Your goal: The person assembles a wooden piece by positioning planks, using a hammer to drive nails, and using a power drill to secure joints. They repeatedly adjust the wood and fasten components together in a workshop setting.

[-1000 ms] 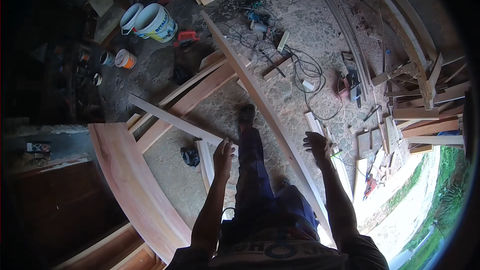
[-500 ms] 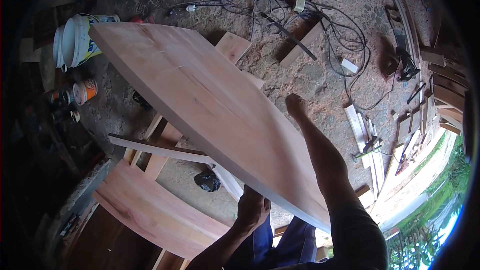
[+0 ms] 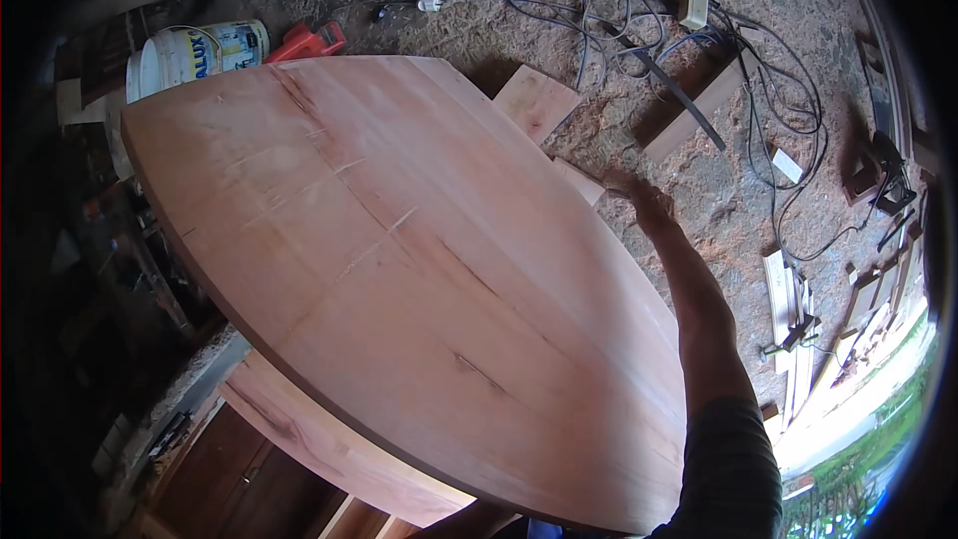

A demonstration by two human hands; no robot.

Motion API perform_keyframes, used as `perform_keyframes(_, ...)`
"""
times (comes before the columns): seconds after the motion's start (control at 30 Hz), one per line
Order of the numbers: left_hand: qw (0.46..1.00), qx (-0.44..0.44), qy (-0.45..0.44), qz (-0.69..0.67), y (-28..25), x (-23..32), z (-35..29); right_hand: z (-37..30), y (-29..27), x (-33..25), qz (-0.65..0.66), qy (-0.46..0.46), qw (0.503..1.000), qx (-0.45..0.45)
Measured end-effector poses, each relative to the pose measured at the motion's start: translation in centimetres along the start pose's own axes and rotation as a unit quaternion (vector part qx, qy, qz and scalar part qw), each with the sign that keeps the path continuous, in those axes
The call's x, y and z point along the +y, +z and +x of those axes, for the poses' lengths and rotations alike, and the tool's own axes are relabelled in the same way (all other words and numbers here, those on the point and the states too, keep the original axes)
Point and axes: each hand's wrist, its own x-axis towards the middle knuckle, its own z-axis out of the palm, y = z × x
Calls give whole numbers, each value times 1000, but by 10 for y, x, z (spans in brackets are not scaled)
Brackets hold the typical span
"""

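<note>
A large, pale reddish wooden panel (image 3: 419, 289) fills the middle of the view, its face toward me. Grain streaks, a dark crack and several light scratches mark it. My right hand (image 3: 644, 202) is just beyond its right-hand edge, fingers apart and pointing left, with nothing visible in them. Whether the fingertips touch the edge I cannot tell. Only a dark strip of my left forearm (image 3: 469, 519) shows under the panel's near edge; the hand itself is hidden. Below the panel lies a second curved wooden board (image 3: 339, 449), partly covered.
Black cables (image 3: 788, 100) loop over the rough floor at the far right, near wood offcuts (image 3: 539, 100). A white bucket (image 3: 200, 55) and a red object (image 3: 309, 42) stand behind the panel's far left end. Clamped wood strips (image 3: 788, 319) lie on the right.
The panel has turned its face up more toward me and spread left, now covering the orange tin and my left hand. My right hand's fingers have loosened, and the view has shifted.
</note>
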Motion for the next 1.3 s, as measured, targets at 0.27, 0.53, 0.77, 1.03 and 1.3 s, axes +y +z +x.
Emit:
perform_keyframes(0.27,978,54,27,-202,72,6,13,-84,-103,-42,184,74,980,-15)
perform_keyframes(0.53,960,275,60,10,98,-6,-32,-220,-311,-216,590,9,806,-50)
perform_keyframes(0.77,901,362,-77,-226,-3,-163,-17,-362,-388,-351,173,-245,935,187)
perform_keyframes(1.03,829,504,-202,-133,-208,-347,135,-425,-266,-377,263,-132,954,-55)
perform_keyframes(1.3,897,342,-62,-272,-280,-393,322,-410,-153,-358,320,281,891,-158)
